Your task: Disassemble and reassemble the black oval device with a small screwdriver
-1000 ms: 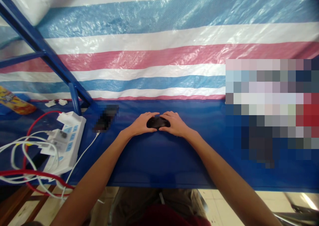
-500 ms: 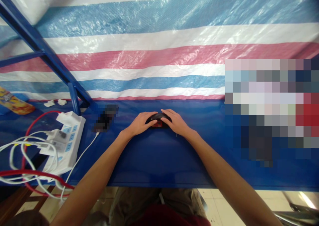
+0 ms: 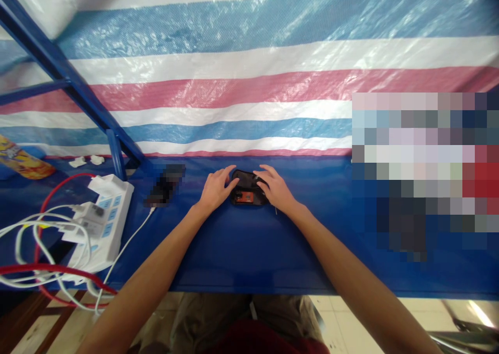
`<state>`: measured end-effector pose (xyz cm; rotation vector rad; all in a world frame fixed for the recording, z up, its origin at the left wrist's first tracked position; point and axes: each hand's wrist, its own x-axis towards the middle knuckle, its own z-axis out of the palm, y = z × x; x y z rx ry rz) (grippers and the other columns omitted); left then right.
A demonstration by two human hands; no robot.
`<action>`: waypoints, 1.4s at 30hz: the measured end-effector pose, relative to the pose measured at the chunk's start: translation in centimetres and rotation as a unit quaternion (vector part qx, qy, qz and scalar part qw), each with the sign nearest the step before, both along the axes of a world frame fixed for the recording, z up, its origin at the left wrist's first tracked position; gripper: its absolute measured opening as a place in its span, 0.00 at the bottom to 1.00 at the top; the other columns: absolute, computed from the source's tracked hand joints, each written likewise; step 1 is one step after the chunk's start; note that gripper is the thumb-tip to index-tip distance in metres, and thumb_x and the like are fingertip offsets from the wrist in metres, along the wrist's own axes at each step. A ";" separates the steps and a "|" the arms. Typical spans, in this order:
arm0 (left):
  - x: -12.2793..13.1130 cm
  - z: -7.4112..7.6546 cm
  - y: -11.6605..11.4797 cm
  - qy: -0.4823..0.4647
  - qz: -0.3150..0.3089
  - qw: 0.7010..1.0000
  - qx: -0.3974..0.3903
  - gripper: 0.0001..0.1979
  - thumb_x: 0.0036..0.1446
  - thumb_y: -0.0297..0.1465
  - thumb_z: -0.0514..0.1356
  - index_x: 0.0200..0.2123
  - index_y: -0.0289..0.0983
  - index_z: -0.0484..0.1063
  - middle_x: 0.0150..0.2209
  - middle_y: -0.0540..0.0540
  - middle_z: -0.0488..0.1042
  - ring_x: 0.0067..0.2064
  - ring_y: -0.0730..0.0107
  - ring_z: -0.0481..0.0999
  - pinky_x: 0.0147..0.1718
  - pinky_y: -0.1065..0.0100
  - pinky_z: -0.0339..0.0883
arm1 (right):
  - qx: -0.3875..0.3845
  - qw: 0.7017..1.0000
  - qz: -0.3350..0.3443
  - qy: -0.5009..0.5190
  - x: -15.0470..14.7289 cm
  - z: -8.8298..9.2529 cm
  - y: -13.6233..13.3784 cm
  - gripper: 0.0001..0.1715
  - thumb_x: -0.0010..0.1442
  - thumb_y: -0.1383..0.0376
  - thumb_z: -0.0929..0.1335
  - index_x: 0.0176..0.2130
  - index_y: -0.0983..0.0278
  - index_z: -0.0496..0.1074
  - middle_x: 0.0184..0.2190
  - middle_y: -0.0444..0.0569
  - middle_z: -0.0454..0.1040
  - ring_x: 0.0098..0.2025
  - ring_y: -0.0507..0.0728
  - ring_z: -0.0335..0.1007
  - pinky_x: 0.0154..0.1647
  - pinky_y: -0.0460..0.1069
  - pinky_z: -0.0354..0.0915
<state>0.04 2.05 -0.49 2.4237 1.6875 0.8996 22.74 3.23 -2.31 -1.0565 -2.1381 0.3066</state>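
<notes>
A small black case point(image 3: 249, 179) lies unfolded on the blue tabletop point(image 3: 249, 239), its lid tipped back on the far side. In its near half sits an orange-red item point(image 3: 245, 197); it is too small to name. My left hand point(image 3: 217, 188) is at the case's left edge, thumb and fingers apart, the thumb tip close to the rim. On the right side, my right hand point(image 3: 276, 188) has its fingers spread over the case's edge. Whether those fingertips touch the lid is hard to make out.
To the left are a white power strip point(image 3: 113, 224) with plugs and looped white and red cables, and a blurred dark phone point(image 3: 166, 185) on a charging cord. A blue metal frame point(image 3: 78, 89) and striped plastic sheet point(image 3: 234, 94) stand behind. The right side is pixelated.
The black case has gone from nearly closed to open, showing the orange-red item more fully. My hands have moved apart to its two sides.
</notes>
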 end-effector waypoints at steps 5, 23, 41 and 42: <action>-0.5 1.1 -0.7 0.053 -0.167 0.984 -0.009 0.15 0.59 0.44 0.58 0.39 0.38 0.72 0.39 0.46 0.71 0.41 0.65 0.72 0.42 0.65 0.65 | 0.016 1.000 0.003 0.013 0.0 -0.3 0.2 0.19 0.65 0.66 0.59 0.52 0.61 0.70 0.57 0.56 0.63 0.54 0.61 0.67 0.60 0.60 0.63; 0.4 0.7 -1.1 -0.032 -0.167 0.978 0.124 0.11 0.62 0.36 0.58 0.46 0.38 0.72 0.43 0.43 0.76 0.45 0.65 0.75 0.45 0.63 0.67 | 0.119 0.992 0.027 0.006 -0.4 1.4 -1.0 0.19 0.60 0.57 0.68 0.50 0.62 0.72 0.45 0.54 0.74 0.47 0.60 0.70 0.50 0.57 0.65; 1.7 0.0 -1.8 -0.165 -0.148 0.963 0.152 0.18 0.65 0.30 0.53 0.57 0.42 0.66 0.53 0.44 0.71 0.54 0.66 0.72 0.55 0.64 0.67 | 0.158 0.982 -0.027 0.099 -1.0 2.0 -1.8 0.19 0.63 0.59 0.66 0.51 0.63 0.72 0.44 0.56 0.74 0.46 0.59 0.72 0.50 0.55 0.69; 1.7 0.0 -1.8 -0.163 -0.144 0.965 0.147 0.18 0.65 0.30 0.54 0.58 0.42 0.66 0.54 0.44 0.71 0.54 0.66 0.72 0.55 0.64 0.67 | 0.151 0.983 -0.029 0.103 -1.1 2.1 -1.9 0.19 0.63 0.58 0.65 0.51 0.63 0.72 0.44 0.55 0.74 0.46 0.59 0.72 0.50 0.55 0.69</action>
